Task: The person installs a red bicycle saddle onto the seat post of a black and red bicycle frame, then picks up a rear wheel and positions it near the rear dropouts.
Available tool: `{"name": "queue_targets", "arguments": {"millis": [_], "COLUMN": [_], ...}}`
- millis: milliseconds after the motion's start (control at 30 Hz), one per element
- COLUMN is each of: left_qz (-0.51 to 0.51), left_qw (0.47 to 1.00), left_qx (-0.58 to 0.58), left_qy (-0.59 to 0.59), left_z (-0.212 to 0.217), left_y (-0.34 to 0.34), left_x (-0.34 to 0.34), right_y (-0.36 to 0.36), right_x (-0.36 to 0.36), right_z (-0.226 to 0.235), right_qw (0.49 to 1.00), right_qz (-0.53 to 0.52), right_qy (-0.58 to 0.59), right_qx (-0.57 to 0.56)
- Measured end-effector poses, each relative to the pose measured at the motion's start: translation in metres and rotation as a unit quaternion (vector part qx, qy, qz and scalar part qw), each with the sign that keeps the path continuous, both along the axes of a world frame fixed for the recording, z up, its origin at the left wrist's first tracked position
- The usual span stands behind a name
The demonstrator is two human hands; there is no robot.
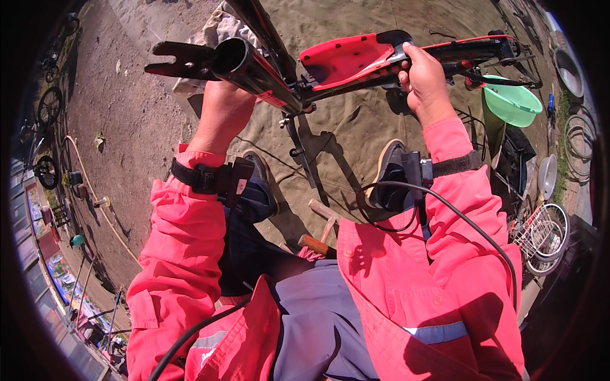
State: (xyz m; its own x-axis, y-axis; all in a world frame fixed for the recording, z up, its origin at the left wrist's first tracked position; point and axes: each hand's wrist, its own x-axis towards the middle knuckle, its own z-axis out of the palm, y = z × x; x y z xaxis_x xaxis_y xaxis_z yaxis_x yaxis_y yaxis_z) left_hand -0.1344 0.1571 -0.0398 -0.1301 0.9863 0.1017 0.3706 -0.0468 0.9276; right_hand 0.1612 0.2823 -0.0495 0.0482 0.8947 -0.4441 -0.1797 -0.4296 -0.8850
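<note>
Head view: left hand (pixel 227 106) behind black bicycle frame (pixel 274 90), fingers hidden, closure cannot be told; right hand (pixel 424 84), fingers clamped on frame beside red guard (pixel 343 60), presumably for balance.

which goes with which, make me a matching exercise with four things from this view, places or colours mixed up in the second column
Things:
1. left hand
2. right hand
3. plastic basin
4. jacket

Places or colours:
A. pinkish red
B. behind the wide open-ended tube, fingers hidden
C. pale green
D. closed on the bicycle frame at one end of the red curved panel

Right pairs: 1-B, 2-D, 3-C, 4-A
</note>
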Motion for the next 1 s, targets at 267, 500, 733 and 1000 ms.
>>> {"name": "queue_targets", "arguments": {"millis": [267, 500, 733, 1000], "left_qz": [-0.008, -0.012, -0.063, -0.087], "left_qw": [1.0, 0.993, 0.996, 0.981], "left_qx": [-0.014, -0.052, 0.014, -0.121], "left_qy": [-0.018, -0.105, 0.054, 0.127], "left_z": [-0.018, -0.023, -0.005, 0.008], "left_y": [0.002, 0.009, 0.022, 0.038], "left_x": [-0.007, 0.002, 0.017, 0.027], "right_y": [-0.004, -0.005, -0.007, -0.011], "right_x": [-0.005, -0.003, -0.001, -0.003], "right_z": [0.002, 0.005, 0.011, 0.024], "right_qw": [1.0, 0.999, 0.999, 0.998], "right_qz": [0.011, 0.018, 0.026, 0.047], "right_qy": [0.002, 0.002, 0.016, 0.029], "right_qx": [-0.023, -0.038, -0.033, -0.016]}}
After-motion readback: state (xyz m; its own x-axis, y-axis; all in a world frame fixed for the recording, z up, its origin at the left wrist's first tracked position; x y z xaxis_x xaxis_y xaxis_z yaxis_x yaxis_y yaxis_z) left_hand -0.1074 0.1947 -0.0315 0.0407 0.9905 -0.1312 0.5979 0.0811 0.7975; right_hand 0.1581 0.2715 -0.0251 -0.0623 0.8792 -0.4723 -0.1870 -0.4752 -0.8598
